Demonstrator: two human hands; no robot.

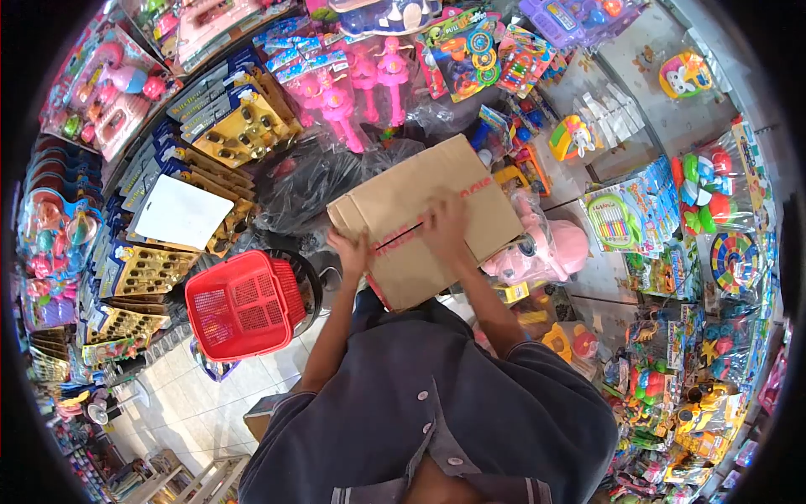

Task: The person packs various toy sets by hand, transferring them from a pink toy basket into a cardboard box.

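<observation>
Red plastic basket (243,304) is sitting at the left. Beside it, the left hand (353,252) is gripping the near edge of the sealed brown cardboard box (424,220), while the right hand (445,227) is pressing flat along its red-taped seam. Opening looks to be starting; peeling the tape seems to be what comes next. Pink plastic toy (550,248) is lying rightward.

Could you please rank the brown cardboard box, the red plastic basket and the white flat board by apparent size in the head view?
1. Brown cardboard box, clearly largest.
2. Red plastic basket.
3. White flat board, looks close to the basket, so that order is unsure.
</observation>
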